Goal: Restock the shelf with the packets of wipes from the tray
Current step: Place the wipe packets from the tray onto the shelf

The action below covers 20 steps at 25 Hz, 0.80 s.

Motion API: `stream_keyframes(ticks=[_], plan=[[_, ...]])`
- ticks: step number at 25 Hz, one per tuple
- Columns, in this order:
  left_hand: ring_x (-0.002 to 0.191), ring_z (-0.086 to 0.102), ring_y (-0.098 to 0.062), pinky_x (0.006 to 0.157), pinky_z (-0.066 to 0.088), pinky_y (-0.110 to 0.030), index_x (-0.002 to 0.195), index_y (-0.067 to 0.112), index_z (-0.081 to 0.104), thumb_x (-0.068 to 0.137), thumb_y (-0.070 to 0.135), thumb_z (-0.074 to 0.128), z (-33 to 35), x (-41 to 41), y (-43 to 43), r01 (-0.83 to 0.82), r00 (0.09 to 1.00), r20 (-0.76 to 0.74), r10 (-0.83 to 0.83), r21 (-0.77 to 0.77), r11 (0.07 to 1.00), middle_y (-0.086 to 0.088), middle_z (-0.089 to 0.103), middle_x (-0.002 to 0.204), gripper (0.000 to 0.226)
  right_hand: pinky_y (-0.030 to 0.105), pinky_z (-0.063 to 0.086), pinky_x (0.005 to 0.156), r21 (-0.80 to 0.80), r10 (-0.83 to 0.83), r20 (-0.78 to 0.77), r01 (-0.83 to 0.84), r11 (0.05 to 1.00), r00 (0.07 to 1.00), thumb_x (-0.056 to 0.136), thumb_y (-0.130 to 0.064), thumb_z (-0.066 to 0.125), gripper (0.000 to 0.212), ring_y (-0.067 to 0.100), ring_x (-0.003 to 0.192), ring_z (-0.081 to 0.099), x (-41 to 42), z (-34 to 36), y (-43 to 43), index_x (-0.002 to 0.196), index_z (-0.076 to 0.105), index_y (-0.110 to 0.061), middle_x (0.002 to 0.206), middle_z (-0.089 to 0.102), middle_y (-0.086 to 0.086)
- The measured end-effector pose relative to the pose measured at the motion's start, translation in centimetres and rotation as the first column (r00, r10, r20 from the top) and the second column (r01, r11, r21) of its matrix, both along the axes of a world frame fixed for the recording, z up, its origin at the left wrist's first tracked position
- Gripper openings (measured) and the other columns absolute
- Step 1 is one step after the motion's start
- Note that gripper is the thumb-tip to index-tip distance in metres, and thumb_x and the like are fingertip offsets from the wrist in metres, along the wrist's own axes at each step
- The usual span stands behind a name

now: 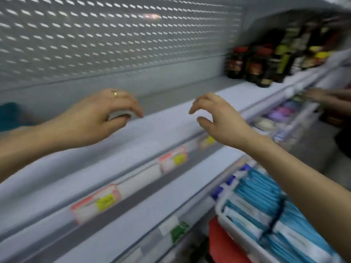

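Observation:
A white shelf board (167, 114) runs across the view, bare between my hands. My left hand (102, 114) hovers over it with loosely curled fingers, holding nothing; it wears a ring. My right hand (218, 118) hovers to the right, fingers spread and bent, holding nothing. At the lower right a white tray (226, 215) holds several blue and white packets of wipes (262, 202), under my right forearm. The frame is blurred by motion.
Dark bottles (254, 63) stand at the shelf's far right end. A perforated back panel (114, 35) rises behind. Price labels (172, 160) line the shelf's front rail. Another person's hand (319, 95) reaches in at the right. A teal thing (11, 112) sits at the left.

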State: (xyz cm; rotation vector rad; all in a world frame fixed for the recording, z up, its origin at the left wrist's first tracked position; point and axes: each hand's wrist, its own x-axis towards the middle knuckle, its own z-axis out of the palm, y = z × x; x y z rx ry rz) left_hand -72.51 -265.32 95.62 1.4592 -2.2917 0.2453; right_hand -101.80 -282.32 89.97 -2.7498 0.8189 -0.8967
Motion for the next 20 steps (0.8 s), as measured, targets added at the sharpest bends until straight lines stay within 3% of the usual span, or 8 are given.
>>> stream_keyframes(ticks=[3, 7, 12, 15, 18, 20], plan=[[0.11, 0.057, -0.017, 0.099, 0.042, -0.037, 0.117, 0.025, 0.069, 0.096, 0.027, 0.05, -1.3, -9.1, -4.3, 0.21, 0.978, -0.012, -0.21, 0.027, 0.977, 0.008, 0.065, 0.12, 0.029, 0.038, 0.049, 0.093, 0.131, -0.227, -0.007, 0.226, 0.965, 0.974, 0.087, -0.007, 0.059, 0.031, 0.012, 0.102, 0.057, -9.4, -3.9, -0.6, 0.112, 0.067, -0.025, 0.115, 0.056, -0.003], [0.108, 0.059, -0.022, 0.095, 0.047, -0.041, 0.119, 0.023, 0.068, 0.095, 0.025, 0.051, -5.6, -17.8, -8.3, 0.405, 0.911, 0.044, -0.41, 0.08, 0.911, 0.003, 0.065, 0.119, 0.029, 0.042, 0.052, 0.088, 0.266, -0.393, -0.172, 0.426, 0.865, 0.903, 0.088, -0.005, 0.06, 0.03, 0.018, 0.096, 0.063, -19.7, -10.8, 1.2, 0.111, 0.067, -0.022, 0.108, 0.057, -0.003], [0.108, 0.059, -0.019, 0.092, 0.049, -0.041, 0.123, 0.029, 0.064, 0.093, 0.031, 0.047, -13.4, -23.6, -10.5, 0.459, 0.873, 0.059, -0.485, 0.238, 0.856, 0.005, 0.064, 0.119, 0.034, 0.042, 0.052, 0.087, 0.375, -0.428, -0.413, 0.578, 0.725, 0.804, 0.087, -0.002, 0.059, 0.032, 0.026, 0.099, 0.064, -27.8, -19.6, 6.0, 0.114, 0.067, -0.018, 0.111, 0.064, 0.003], [0.11, 0.059, -0.02, 0.093, 0.051, -0.044, 0.123, 0.03, 0.064, 0.092, 0.034, 0.043, -17.8, -25.7, -11.0, 0.466, 0.86, 0.03, -0.51, 0.364, 0.806, 0.006, 0.064, 0.12, 0.038, 0.039, 0.052, 0.086, 0.429, -0.399, -0.479, 0.605, 0.67, 0.782, 0.086, -0.005, 0.061, 0.032, 0.025, 0.1, 0.064, -29.9, -22.7, 9.1, 0.114, 0.065, -0.019, 0.11, 0.063, 0.002], [0.111, 0.055, -0.014, 0.093, 0.051, -0.043, 0.125, 0.033, 0.063, 0.095, 0.026, 0.052, -21.3, -26.8, -11.3, 0.433, 0.871, 0.022, -0.491, 0.439, 0.787, 0.01, 0.062, 0.124, 0.033, 0.042, 0.053, 0.084, 0.388, -0.414, -0.506, 0.628, 0.674, 0.757, 0.089, -0.01, 0.061, 0.03, 0.026, 0.105, 0.059, -31.1, -24.8, 10.9, 0.117, 0.064, -0.02, 0.114, 0.06, 0.002], [0.114, 0.055, -0.015, 0.093, 0.051, -0.042, 0.126, 0.033, 0.063, 0.095, 0.019, 0.058, -22.8, -27.3, -11.6, 0.422, 0.873, 0.026, -0.488, 0.462, 0.78, 0.01, 0.061, 0.126, 0.034, 0.044, 0.051, 0.083, 0.271, -0.476, -0.485, 0.643, 0.716, 0.734, 0.086, -0.009, 0.063, 0.03, 0.03, 0.105, 0.056, -31.7, -25.7, 11.7, 0.116, 0.064, -0.017, 0.115, 0.058, 0.005]])
